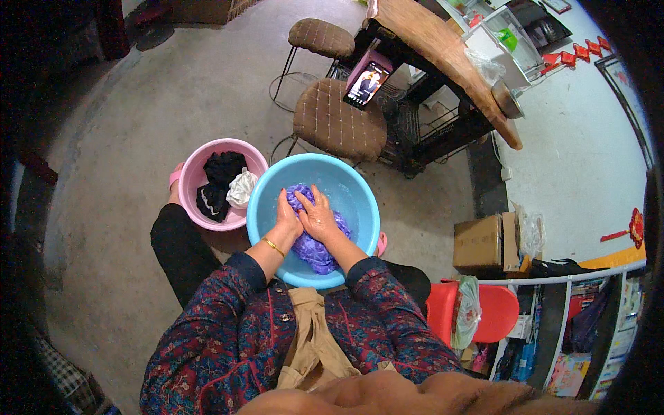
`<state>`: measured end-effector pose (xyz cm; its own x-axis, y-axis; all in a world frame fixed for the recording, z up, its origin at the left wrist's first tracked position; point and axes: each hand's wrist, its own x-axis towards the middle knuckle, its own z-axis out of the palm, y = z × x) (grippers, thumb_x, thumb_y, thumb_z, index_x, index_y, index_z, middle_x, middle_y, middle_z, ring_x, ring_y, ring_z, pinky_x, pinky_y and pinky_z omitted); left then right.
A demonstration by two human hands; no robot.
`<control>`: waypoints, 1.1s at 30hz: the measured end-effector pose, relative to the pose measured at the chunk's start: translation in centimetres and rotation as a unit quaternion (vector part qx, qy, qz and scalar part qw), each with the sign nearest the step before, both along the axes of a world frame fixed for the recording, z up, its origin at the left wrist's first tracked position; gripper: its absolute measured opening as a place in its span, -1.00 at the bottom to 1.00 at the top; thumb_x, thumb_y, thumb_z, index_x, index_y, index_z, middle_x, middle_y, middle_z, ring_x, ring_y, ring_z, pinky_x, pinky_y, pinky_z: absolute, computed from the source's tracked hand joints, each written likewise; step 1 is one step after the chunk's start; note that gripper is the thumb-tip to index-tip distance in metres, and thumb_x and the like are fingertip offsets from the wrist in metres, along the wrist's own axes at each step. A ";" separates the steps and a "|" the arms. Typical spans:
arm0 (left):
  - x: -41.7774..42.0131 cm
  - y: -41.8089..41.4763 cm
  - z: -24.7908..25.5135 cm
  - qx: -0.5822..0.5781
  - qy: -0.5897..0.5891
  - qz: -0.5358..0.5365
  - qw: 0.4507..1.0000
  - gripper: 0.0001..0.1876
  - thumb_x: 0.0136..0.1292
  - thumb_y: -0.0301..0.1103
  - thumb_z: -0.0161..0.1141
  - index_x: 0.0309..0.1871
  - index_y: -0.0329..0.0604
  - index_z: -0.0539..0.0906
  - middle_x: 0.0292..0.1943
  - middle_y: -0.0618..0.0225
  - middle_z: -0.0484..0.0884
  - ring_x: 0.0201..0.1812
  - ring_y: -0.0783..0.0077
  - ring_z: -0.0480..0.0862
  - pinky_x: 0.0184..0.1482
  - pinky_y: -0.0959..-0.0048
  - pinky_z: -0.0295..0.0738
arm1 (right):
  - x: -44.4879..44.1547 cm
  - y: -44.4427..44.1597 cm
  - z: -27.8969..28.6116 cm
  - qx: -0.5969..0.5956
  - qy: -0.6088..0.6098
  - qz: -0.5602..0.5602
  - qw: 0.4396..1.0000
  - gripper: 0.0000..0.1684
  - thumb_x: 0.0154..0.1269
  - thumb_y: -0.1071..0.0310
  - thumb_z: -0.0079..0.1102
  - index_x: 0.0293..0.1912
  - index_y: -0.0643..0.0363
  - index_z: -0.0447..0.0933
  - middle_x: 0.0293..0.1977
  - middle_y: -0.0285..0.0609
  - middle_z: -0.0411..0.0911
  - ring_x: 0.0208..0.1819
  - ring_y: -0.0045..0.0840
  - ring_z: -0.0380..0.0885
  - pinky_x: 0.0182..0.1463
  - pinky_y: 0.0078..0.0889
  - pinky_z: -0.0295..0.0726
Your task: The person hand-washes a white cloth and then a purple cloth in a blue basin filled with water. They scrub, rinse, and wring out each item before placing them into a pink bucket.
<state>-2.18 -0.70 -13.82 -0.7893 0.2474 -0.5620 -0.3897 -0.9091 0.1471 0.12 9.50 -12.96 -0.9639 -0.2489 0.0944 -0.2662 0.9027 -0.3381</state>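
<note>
A light blue plastic basin stands between my knees with water in it. Wet purple patterned cloth lies bunched in the basin. My left hand grips the cloth from its left side, thumb up. Pressed against the same cloth from above is my right hand, its fingers curled over an upper fold and its heel close to the left palm. The cloth under the palms is hidden. To the left, a pink plastic basin holds black garments and a balled white cloth.
Two brown padded stools stand ahead; a lit phone leans on a pink box upon the nearer one. Beyond is a wooden-topped table. On the right are a cardboard box, a red chair and a shelf unit.
</note>
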 end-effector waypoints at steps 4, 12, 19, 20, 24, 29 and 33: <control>-0.1 0.2 -0.9 -0.041 0.025 -0.002 0.999 -0.54 0.33 -0.05 -0.15 0.13 -0.17 0.43 0.10 0.19 0.46 0.11 0.20 0.45 0.20 0.24 0.30 | -0.8 -0.3 -1.2 0.105 -0.090 -0.062 0.988 -0.42 0.19 0.21 0.05 0.24 -0.27 0.29 0.32 0.14 0.04 0.20 0.14 0.20 0.22 0.09 0.28; 0.2 0.2 -4.4 -0.545 0.176 0.040 0.819 -0.66 0.25 -0.31 -0.05 0.04 -0.25 0.49 -0.05 0.22 0.50 -0.04 0.38 0.49 0.07 0.44 0.36 | -2.7 -0.4 -1.2 0.190 -0.164 -0.086 0.964 -0.35 0.13 0.07 0.12 0.23 -0.03 0.31 0.31 -0.02 0.09 0.31 -0.09 0.12 0.18 0.16 0.30; 1.5 -0.1 -0.9 -0.179 0.159 -0.312 0.919 -0.50 0.34 0.08 -0.18 -0.40 -0.16 0.56 -0.66 0.38 0.47 -0.73 0.48 0.36 -0.67 0.52 0.24 | -6.6 4.8 -6.3 0.041 -0.074 -0.171 0.982 -0.55 0.03 0.08 0.12 -0.14 0.17 0.56 -0.08 0.10 0.48 0.00 -0.03 0.43 0.04 -0.08 0.43; 1.4 0.2 -1.4 -0.158 0.107 -0.408 0.893 -0.29 0.30 0.30 -0.35 -0.48 -0.18 0.55 -0.72 0.31 0.49 -0.81 0.44 0.35 -0.76 0.47 0.19 | -6.7 4.9 -5.5 -0.010 -0.063 -0.183 0.981 -0.59 0.03 0.09 0.11 -0.24 0.21 0.59 -0.17 0.13 0.53 -0.09 -0.03 0.49 -0.02 -0.10 0.45; 1.0 0.6 -0.9 0.001 -0.033 -0.467 0.884 -0.07 0.18 0.46 -0.42 0.35 -0.21 0.09 0.13 -0.23 0.36 0.07 -0.14 0.47 -0.03 -0.11 0.42 | -5.7 5.3 -2.3 -0.255 -0.087 -0.197 0.943 -0.64 0.01 0.13 0.08 -0.47 0.30 0.50 -0.47 0.14 0.50 -0.36 -0.14 0.52 -0.28 -0.12 0.41; 1.4 -0.4 -0.8 0.037 0.094 -0.320 0.942 -0.14 0.17 0.47 -0.43 0.36 0.05 0.21 0.31 0.04 0.24 0.29 -0.10 0.26 0.12 -0.40 0.13 | 0.1 1.4 3.0 -0.283 -0.029 -0.110 0.952 -0.73 -0.04 0.25 0.14 -0.51 0.29 0.41 -0.51 0.03 0.44 -0.43 -0.20 0.44 -0.34 -0.21 0.40; 1.6 -0.8 1.1 0.061 0.006 -0.231 0.971 -0.37 0.36 0.17 -0.39 0.17 -0.14 0.42 0.11 0.10 0.47 0.12 0.12 0.47 0.21 0.12 0.32 | 3.7 -2.2 5.5 -0.279 0.049 -0.046 0.958 -0.74 -0.06 0.36 0.18 -0.53 0.28 0.29 -0.57 -0.07 0.28 -0.53 -0.34 0.32 -0.42 -0.28 0.34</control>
